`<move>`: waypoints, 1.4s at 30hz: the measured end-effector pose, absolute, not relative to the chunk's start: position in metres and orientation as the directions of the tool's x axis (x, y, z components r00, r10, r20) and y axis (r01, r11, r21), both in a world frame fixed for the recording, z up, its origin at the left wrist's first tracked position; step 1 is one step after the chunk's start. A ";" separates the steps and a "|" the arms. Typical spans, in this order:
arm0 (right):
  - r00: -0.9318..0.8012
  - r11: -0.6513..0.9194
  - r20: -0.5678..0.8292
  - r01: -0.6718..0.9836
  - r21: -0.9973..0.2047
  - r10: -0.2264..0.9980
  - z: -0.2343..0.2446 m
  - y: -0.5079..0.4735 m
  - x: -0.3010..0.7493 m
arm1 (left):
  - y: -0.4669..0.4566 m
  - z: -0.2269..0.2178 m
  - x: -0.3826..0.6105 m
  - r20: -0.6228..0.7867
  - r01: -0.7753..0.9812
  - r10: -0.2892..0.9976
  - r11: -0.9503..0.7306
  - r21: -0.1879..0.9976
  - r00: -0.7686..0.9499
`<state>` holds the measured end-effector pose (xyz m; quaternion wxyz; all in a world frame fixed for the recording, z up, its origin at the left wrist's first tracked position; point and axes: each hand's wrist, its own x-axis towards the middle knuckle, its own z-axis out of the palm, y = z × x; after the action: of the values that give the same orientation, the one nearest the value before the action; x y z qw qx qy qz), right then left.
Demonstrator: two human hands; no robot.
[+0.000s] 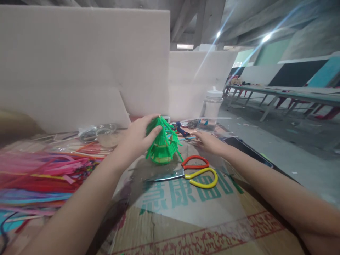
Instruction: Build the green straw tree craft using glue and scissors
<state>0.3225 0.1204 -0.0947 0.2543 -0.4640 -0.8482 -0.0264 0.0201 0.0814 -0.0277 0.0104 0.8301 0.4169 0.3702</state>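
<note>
A small cone-shaped tree of green pipe cleaners (162,148) stands on the printed cardboard, some strands sticking out on its right side. My left hand (145,132) is closed round its upper left, with the thumb across the front near the tip. Farther right, my right hand (208,141) reaches low over the tabletop, fingers pressed together beside a dark blue tool (182,130). What those fingers hold is too small and blurred to make out. Scissors (186,173) with one red and one yellow handle lie just in front of the tree, blades pointing left.
Bundles of pink, red and blue pipe cleaners (50,173) cover the left side. Behind them sits a clear round container (106,136). A clear bottle with a white lid (211,108) stands at the back right. White boards (85,63) rise behind the work surface.
</note>
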 end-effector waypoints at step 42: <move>-0.295 0.367 0.334 0.913 -0.178 0.895 -0.094 0.128 0.332 | 0.081 -0.023 0.015 0.568 0.677 0.763 -0.596 0.432 0.309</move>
<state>0.3319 0.1277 -0.0943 0.1916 -0.5620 -0.8043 -0.0232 0.0153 0.0813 -0.0233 0.0557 0.8070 0.4462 0.3828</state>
